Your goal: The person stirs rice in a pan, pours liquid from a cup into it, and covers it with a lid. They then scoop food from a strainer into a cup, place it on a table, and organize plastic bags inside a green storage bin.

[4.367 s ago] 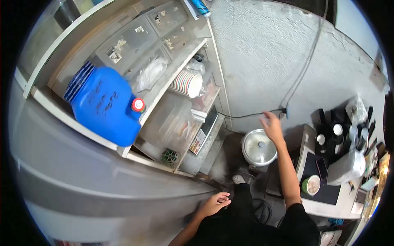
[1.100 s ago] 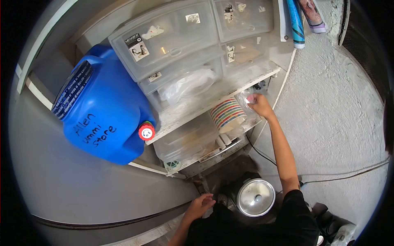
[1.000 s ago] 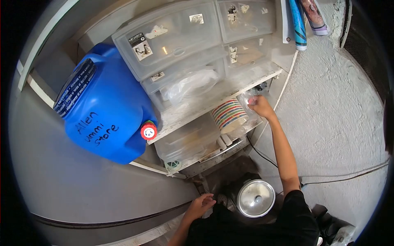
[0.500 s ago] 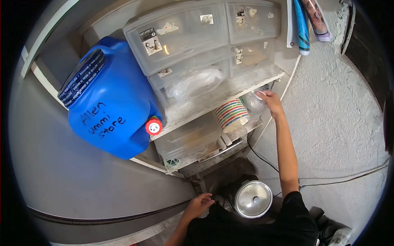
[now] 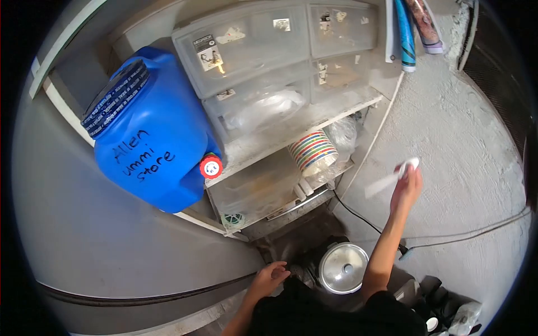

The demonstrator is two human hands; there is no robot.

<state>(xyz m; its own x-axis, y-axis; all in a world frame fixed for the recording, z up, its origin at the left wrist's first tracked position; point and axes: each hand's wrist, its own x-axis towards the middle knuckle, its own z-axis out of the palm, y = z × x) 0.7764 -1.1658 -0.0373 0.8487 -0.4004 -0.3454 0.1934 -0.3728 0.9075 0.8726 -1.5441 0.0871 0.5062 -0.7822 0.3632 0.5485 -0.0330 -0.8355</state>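
My right hand (image 5: 407, 186) is raised in front of the grey wall, closed on a white object (image 5: 412, 163) that has a pale, blurred strip trailing to the left. To its left, on the lower shelf, striped paper cups (image 5: 314, 152) lie beside a clear plastic bag (image 5: 342, 133). Low in the view, my left hand (image 5: 273, 275) hangs near my body with its fingers loosely curled and slightly apart, holding nothing visible. Between my arms is a round pot with a metal lid (image 5: 344, 268).
A big blue water container (image 5: 152, 134) with a red cap stands at the left. Clear plastic drawers (image 5: 246, 50) fill the upper shelf (image 5: 291, 134). A black cable (image 5: 358, 215) runs along the wall. Rolled posters (image 5: 406, 39) hang at the upper right.
My right hand has left the lower shelf beside the cups and moved right and down, carrying the white object. My left hand has barely moved.
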